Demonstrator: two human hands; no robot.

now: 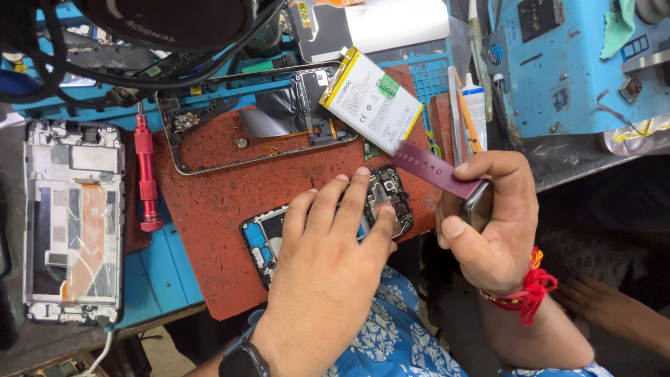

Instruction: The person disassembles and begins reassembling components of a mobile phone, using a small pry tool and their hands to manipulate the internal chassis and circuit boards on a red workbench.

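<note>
Down near the front edge of the surface, the left hand (pixel 328 272) lies flat with fingers spread, pressing on an opened phone (pixel 279 237) that rests on the red mat (pixel 223 188). Just beside it, the right hand (pixel 488 223) is curled around a smartwatch (pixel 478 202), its purple strap (pixel 433 167) sticking out toward a white battery (pixel 371 101). A red screwdriver (pixel 146 174) lies at the mat's left edge, with 1 stripped phone frame (pixel 73 223) beyond it.
</note>
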